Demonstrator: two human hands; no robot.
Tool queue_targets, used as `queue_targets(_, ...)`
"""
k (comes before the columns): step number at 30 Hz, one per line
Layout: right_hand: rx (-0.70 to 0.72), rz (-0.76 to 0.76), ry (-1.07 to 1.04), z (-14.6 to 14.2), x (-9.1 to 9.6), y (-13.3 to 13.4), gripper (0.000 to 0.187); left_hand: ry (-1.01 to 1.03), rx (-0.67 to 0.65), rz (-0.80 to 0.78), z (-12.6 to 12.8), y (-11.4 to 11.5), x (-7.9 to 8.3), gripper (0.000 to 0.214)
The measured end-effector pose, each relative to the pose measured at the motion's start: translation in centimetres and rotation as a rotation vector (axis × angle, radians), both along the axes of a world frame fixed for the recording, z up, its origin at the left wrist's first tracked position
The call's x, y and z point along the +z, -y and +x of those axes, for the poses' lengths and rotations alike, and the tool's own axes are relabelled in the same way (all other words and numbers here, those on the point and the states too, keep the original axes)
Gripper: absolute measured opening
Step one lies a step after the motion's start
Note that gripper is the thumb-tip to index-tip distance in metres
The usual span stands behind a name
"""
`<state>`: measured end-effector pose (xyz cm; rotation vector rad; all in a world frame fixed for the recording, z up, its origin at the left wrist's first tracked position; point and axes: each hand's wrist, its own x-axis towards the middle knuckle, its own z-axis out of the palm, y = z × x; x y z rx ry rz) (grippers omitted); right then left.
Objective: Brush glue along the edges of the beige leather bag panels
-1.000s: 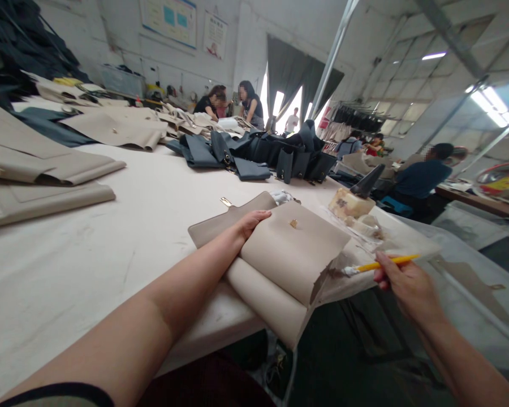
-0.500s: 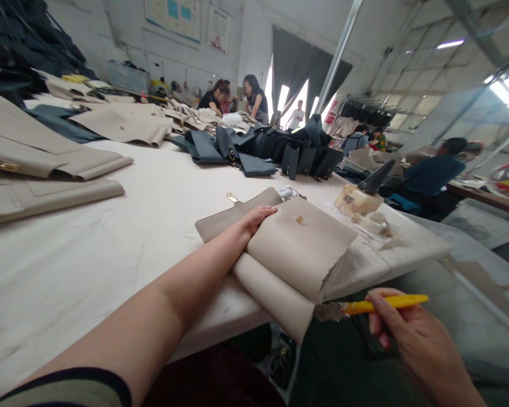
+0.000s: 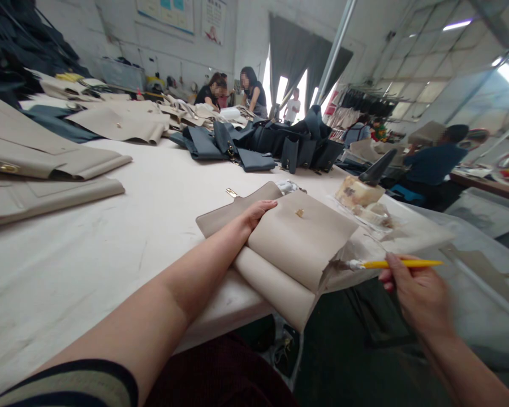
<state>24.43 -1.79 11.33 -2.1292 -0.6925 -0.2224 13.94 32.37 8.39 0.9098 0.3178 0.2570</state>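
My left hand is closed on the upper left side of a beige leather bag piece, thumb on top. The piece has a small gold clasp and a folded lower part that overhangs the table's front edge. Behind it lies its flap with a gold fitting at the tip. In my right hand is a yellow-handled brush, pinched between thumb and fingers. Its whitish, smeared tip is at the bag piece's open right edge; I cannot tell whether it touches.
Beige leather pieces are stacked at the left. Dark blue bags stand in a row behind. A yellowish block with a dark pointed object sits near the table's right corner. Several people work in the background, one in a dark blue top.
My right hand has moved the brush up and slightly right, from the lower fold's corner to the upper part of the bag piece's right edge. My left hand keeps its hold.
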Motion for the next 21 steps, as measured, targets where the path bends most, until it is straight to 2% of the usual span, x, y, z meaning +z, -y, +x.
queue_targets(4,0.037,-0.034,-0.116,-0.3,0.0,0.5,0.051,0.008,-0.009,0.008,0.3,-0.3,-0.3,0.018)
queue_targets(10,0.141,-0.036,-0.248,-5.5,0.4,1.4,0.05,-0.002,-0.011,0.022,0.2,-0.3,-0.3,0.023)
queue_targets(12,0.16,-0.045,-0.254,-6.2,0.5,1.3,0.051,-0.005,-0.009,0.022,0.2,-0.3,-0.3,0.024)
queue_targets(15,0.112,-0.063,-0.18,-4.7,0.6,0.8,0.052,-0.006,-0.011,0.013,0.2,-0.2,-0.2,0.02)
queue_targets(19,-0.074,0.024,-0.037,0.3,0.7,-0.7,0.059,-0.012,0.003,0.007,0.2,-0.1,0.0,0.017)
queue_targets(21,-0.116,0.061,-0.007,2.8,0.6,-1.7,0.063,-0.016,0.008,0.008,0.1,0.0,0.0,0.018)
